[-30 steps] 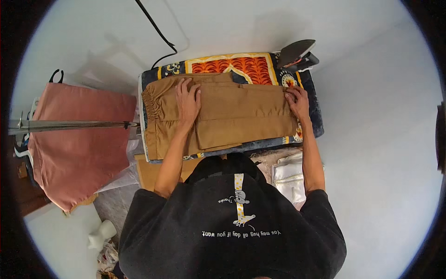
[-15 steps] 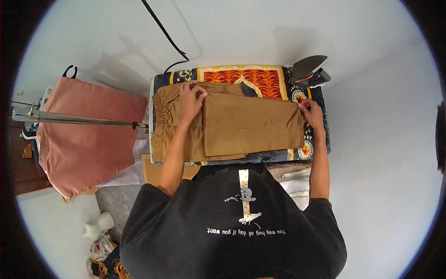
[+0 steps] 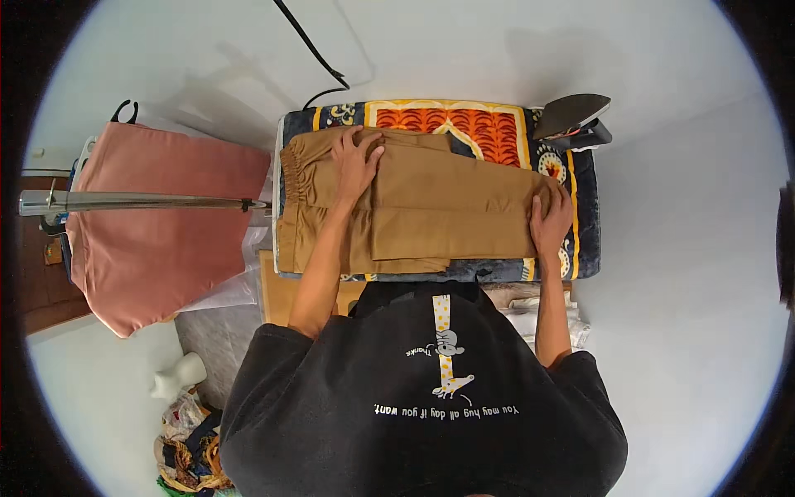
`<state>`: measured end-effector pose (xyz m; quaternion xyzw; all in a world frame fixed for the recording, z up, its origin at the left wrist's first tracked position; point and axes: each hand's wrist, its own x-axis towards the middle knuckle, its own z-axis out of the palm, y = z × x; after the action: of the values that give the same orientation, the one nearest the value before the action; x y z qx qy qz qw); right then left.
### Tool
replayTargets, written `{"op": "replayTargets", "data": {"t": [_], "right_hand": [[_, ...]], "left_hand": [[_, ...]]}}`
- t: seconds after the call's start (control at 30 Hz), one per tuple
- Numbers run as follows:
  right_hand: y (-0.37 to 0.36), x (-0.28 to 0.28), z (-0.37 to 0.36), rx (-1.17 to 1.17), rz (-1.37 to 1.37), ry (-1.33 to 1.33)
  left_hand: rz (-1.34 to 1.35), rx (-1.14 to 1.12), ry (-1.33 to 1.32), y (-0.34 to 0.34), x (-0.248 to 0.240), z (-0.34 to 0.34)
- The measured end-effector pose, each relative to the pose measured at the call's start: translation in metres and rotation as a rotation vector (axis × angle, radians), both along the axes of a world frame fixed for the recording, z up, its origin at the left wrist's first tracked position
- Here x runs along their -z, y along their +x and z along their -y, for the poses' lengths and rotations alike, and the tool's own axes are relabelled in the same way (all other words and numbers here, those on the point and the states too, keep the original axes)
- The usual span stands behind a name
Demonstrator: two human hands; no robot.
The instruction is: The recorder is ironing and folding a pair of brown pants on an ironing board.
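Brown trousers (image 3: 455,199) lie across a patterned blanket (image 3: 586,190) on a small table, their gathered elastic waistband at the left. The legs are folded back over the upper part, so a doubled layer reaches to the right. My left hand (image 3: 356,168) rests with spread fingers on the cloth, near the fold's left edge. On the right end of the folded layer, my right hand (image 3: 551,219) lies with its fingers stretched over the cloth. Neither hand grips anything that I can see.
An iron (image 3: 571,118) stands at the table's far right corner. Pink cloth (image 3: 166,224) hangs at the left, with a metal pole (image 3: 141,201) in front. A black cable (image 3: 310,50) runs down the wall. Cardboard (image 3: 272,290) and pale cloth (image 3: 538,319) lie below the table.
My right hand has moved from the far right corner of the folded layer nearer to me and lies flatter on it. My left hand stays near the left edge, its fingers more spread.
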<state>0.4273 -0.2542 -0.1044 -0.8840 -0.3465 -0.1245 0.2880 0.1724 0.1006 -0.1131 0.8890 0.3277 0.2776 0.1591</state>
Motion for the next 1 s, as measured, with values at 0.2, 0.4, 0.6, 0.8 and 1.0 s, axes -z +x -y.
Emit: {"op": "replayTargets", "data": {"t": [0.2,0.4,0.6,0.8,1.0], "right_hand": [[0.001,0.012,0.011,-0.051,0.011,-0.055],[-0.005,-0.005,0.008,-0.028,0.029,-0.006],[-0.043,-0.054,-0.019,-0.252,0.016,-0.054],[-0.006,0.018,0.018,-0.009,0.098,-0.315],[0.106,-0.020,0.005,0.173,-0.388,0.619]], "left_hand": [[0.027,0.094,0.022,0.005,0.000,-0.020],[0.034,0.096,0.041,-0.005,-0.003,-0.028],[0.060,0.280,-0.036,0.015,-0.049,0.095],[-0.256,0.288,0.000,0.016,0.001,0.112],[-0.254,0.276,0.004,0.009,0.002,0.110]]}}
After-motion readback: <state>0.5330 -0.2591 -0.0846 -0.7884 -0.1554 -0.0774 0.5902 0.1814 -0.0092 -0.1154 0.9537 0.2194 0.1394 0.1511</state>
